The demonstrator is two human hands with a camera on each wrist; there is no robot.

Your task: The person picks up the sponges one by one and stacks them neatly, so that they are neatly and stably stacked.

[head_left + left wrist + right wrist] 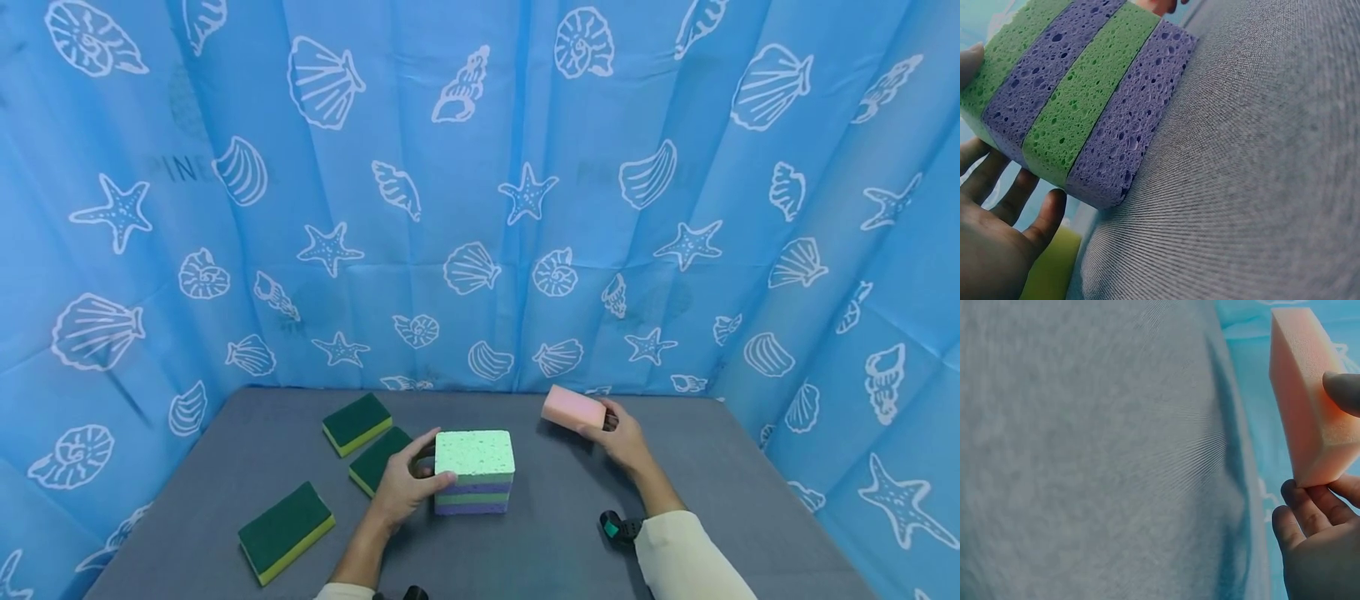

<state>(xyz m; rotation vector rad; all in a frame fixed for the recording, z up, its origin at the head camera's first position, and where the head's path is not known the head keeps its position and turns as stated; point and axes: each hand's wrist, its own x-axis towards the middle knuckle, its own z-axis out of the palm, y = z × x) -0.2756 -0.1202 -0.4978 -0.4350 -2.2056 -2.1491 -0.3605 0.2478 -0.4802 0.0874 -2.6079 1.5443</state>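
A stack of sponges (474,472) in alternating green and purple layers stands upright on the grey table in the head view. My left hand (405,486) holds the left side of this stack, with the thumb at its near face and a finger by the far corner. In the left wrist view, the porous layers of the stack (1079,100) show close up, and the lower fingers of the hand (997,231) are spread beside it. My right hand (618,437) grips a pink sponge (572,408) by its right end, raised over the table's back right part.
Left of the stack lie a far green-and-yellow scouring sponge (357,423), a second scouring sponge (378,458) partly behind my left hand, and a nearer scouring sponge (287,531). A blue shell-print curtain (480,208) borders the grey table (555,550) at the back and sides.
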